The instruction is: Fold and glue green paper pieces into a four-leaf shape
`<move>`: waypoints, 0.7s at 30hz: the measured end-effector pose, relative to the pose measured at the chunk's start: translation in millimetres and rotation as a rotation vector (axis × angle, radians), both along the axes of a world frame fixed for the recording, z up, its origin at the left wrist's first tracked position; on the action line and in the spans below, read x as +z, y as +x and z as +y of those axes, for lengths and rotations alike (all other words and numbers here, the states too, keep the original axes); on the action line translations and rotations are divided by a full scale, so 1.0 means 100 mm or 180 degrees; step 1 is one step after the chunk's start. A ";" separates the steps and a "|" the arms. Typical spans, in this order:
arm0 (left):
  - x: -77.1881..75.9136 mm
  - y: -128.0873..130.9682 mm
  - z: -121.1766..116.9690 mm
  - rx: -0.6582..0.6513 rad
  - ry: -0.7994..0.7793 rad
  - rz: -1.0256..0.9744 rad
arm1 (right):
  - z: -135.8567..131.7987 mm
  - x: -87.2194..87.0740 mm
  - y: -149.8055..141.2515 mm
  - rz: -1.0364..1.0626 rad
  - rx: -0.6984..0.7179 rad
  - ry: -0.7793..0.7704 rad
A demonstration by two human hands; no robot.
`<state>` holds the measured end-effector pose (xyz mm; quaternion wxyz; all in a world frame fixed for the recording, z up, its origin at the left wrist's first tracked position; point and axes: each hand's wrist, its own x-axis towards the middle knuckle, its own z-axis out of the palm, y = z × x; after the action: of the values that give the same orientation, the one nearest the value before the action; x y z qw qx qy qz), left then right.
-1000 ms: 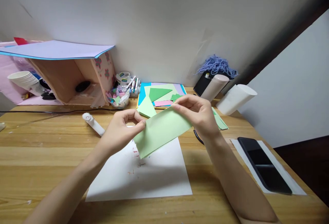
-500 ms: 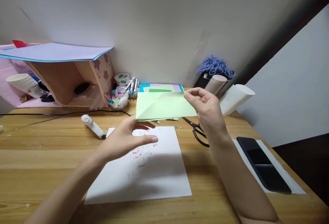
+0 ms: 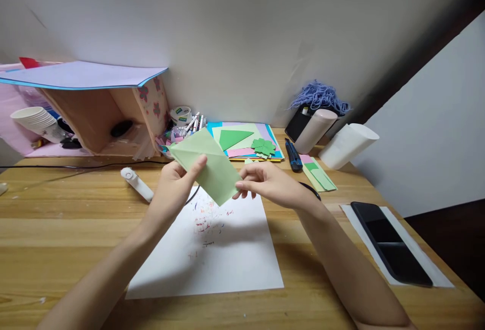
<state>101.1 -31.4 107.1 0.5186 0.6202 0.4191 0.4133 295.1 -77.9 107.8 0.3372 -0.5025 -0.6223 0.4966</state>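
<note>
A piece of light green paper (image 3: pixel 215 173), with a crease across it, is held tilted in the air, its corners turned up, down and sideways. My left hand (image 3: pixel 176 181) grips its left part, the thumb lying on the near face and the fingers behind. At its right corner, my right hand (image 3: pixel 271 183) pinches the paper between thumb and fingers. Below lies a white sheet (image 3: pixel 235 259) marked with red and dark pen strokes. A scissors handle (image 3: pixel 311 191) shows partly behind my right wrist.
Coloured papers (image 3: pixel 237 140) with a green paper clover (image 3: pixel 263 147) lie by the wall. A blue cutter (image 3: pixel 293 155), folded paper strips (image 3: pixel 318 173) and a phone (image 3: pixel 390 241) are on the right. A white glue tape dispenser (image 3: pixel 136 184) and a cardboard box (image 3: pixel 98 112) stand left.
The green paper has turned from lying level to a slanted diamond and moved left and slightly down. My left hand has closed on it. My right hand has come lower and left.
</note>
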 end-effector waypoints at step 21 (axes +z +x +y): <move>-0.45 0.12 0.24 -0.1330 -0.0443 0.0828 | -0.22 -0.83 0.37 0.0795 -0.0858 -0.0712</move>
<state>113.6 -7.3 61.7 0.5759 0.7041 0.3724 0.1841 331.6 -100.2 25.0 0.4171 -0.5500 -0.4439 0.5714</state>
